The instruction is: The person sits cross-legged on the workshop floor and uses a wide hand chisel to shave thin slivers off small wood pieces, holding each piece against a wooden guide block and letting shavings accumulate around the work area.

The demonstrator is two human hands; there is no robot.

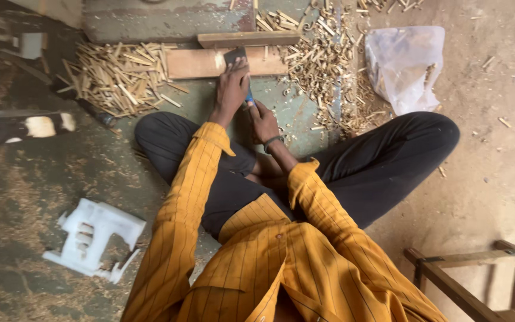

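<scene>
Half the blue tool (249,98) under both hands
</scene>
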